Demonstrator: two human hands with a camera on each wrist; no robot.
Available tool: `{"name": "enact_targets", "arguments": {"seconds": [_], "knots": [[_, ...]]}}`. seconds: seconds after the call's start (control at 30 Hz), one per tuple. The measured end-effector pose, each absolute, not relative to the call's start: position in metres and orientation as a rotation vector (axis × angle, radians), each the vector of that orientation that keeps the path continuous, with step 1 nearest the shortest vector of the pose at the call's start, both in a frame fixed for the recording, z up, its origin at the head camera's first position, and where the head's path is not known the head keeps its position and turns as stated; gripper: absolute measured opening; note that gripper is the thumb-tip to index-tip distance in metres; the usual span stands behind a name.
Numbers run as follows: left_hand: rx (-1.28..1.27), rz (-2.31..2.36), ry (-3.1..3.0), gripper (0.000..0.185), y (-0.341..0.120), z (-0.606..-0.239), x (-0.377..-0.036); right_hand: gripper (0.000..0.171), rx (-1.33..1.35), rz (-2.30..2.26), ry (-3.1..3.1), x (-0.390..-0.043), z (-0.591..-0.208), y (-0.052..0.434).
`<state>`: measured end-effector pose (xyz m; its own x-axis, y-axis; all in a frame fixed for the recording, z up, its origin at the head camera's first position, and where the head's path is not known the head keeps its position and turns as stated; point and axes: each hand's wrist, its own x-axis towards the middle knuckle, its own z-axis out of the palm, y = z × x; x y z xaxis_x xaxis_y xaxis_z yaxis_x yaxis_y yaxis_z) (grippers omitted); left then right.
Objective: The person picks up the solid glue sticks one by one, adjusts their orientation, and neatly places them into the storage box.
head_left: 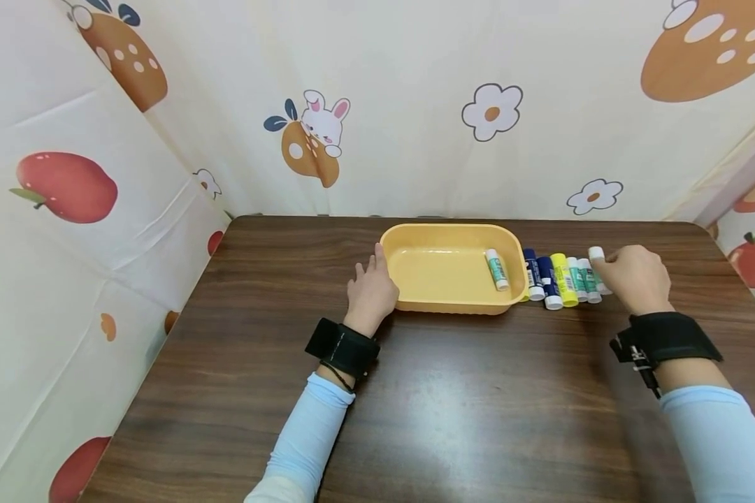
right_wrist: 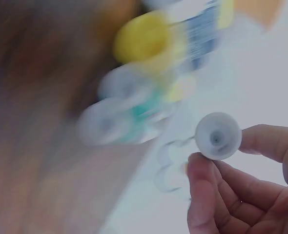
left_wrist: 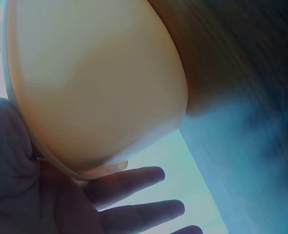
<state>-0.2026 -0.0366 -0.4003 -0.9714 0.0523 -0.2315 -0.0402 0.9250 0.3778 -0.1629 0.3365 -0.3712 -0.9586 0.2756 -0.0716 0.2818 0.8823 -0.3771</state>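
In the head view a glue stick (head_left: 496, 269) with a white cap and green label lies inside the yellow tray (head_left: 440, 304). My left hand (head_left: 372, 293) rests against the tray's left end, its fingers spread and fairly straight at the rim; the left wrist view shows the fingers (left_wrist: 139, 217) beside the tray wall (left_wrist: 100, 83). My right hand (head_left: 642, 279) pinches a white-capped glue stick (head_left: 596, 253) between thumb and fingers. Its round white end (right_wrist: 218, 136) faces the right wrist camera. Just left of that hand, several glue sticks (head_left: 564, 279) stand in a row, blue, yellow and green-and-white.
The brown wooden table (head_left: 453, 405) carries the tray and sticks near its back edge. Behind it hangs a white printed curtain (head_left: 403, 161), which also covers the left side. The row of sticks sits close against the tray's right end.
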Motion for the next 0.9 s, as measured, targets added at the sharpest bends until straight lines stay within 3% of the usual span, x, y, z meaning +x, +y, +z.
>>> {"name": "enact_targets", "arguments": {"seconds": [0.13, 0.37, 0.7, 0.9], "knots": [[0.001, 0.552, 2.85, 0.069, -0.039, -0.4, -0.204, 0.054, 0.344, -0.661, 3.098, -0.168, -0.352, 0.306], [-0.003, 0.56, 2.844, 0.069, -0.04, -0.401, -0.205, 0.047, 0.208, -0.754, 3.057, -0.18, -0.333, 0.246], [0.009, 0.536, 2.84, 0.07, -0.038, -0.401, -0.205, 0.034, 0.146, -0.697, 2.992, -0.2, -0.354, 0.207], [0.021, 0.512, 2.846, 0.069, -0.038, -0.401, -0.205, 0.04, 0.157, -0.677, 2.995, -0.206, -0.363, 0.201]]}}
